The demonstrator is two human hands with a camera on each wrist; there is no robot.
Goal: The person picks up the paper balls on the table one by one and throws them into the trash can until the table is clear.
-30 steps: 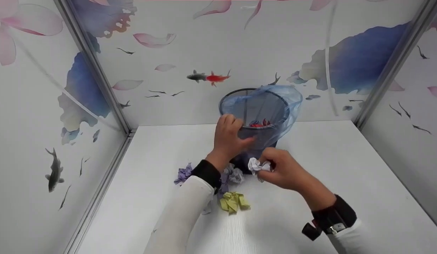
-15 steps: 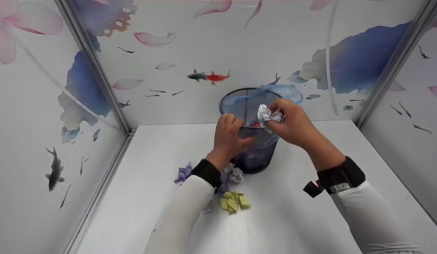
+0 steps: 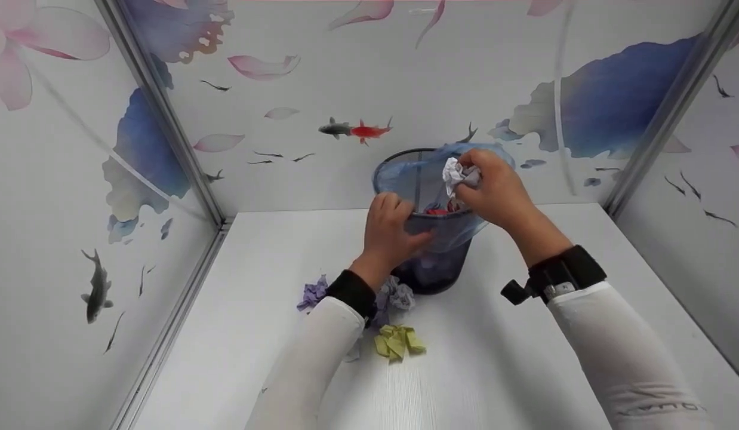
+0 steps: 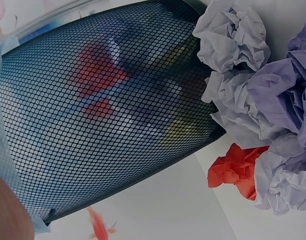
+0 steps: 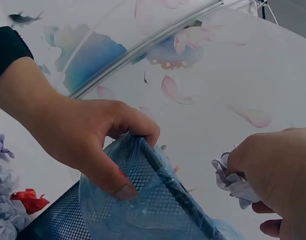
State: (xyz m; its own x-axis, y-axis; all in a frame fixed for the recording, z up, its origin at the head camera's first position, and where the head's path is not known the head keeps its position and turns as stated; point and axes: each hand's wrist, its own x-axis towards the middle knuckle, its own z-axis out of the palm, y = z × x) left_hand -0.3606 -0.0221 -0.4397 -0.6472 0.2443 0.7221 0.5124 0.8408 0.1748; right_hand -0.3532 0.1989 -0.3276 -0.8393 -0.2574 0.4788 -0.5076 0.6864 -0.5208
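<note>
"What is the right hand [image 3: 496,190] holding?"

"It is pinching a crumpled white paper ball [image 3: 455,175], which is hovering over the mouth of a dark mesh bin [image 3: 438,276], toward its right side."

"How is the bin standing?"

"It is standing upright, with red crumpled paper [image 3: 436,211] showing inside, and the left hand [image 3: 388,232] is gripping its near left rim. A thin blue bag [image 3: 448,235] is lining it, folding over the rim and hanging loosely outside."

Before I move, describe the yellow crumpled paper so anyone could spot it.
Find the black mesh bin on the white table. Nearer the person, right of the left sleeve, lies the yellow paper. Yellow sets it apart from the nearby grey paper and purple paper.
</note>
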